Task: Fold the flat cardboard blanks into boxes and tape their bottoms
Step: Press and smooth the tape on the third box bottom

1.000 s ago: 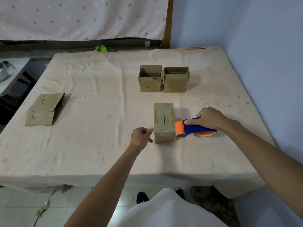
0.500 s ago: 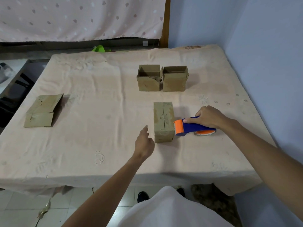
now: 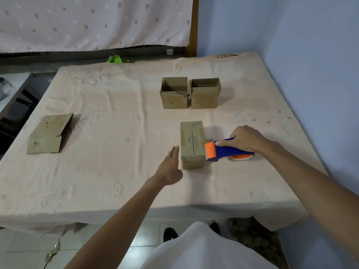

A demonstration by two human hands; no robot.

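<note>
While both arms reach out over it, the peach-draped bench (image 3: 97,181) fills most of the view. On its left part lies a flat cardboard blank (image 3: 48,134), well apart from everything else. Toward the far middle stand two folded boxes side by side and touching, their open tops up: the left open box (image 3: 173,100) and the right open box (image 3: 204,99). Nearer the person, the third box (image 3: 192,146) sits with its closed flaps upward, a seam running along its length. Against the right side of this box, at its near end, rests the orange head of a blue tape dispenser (image 3: 229,151), whose roll lies on the bench behind it. The right hand (image 3: 246,138) grips the dispenser's blue handle, fingers wrapped over the top and thumb along the side. The left hand (image 3: 170,167) is just beside the third box's left side, fingers straight and together, holding nothing; whether they touch the cardboard cannot be told.
</note>
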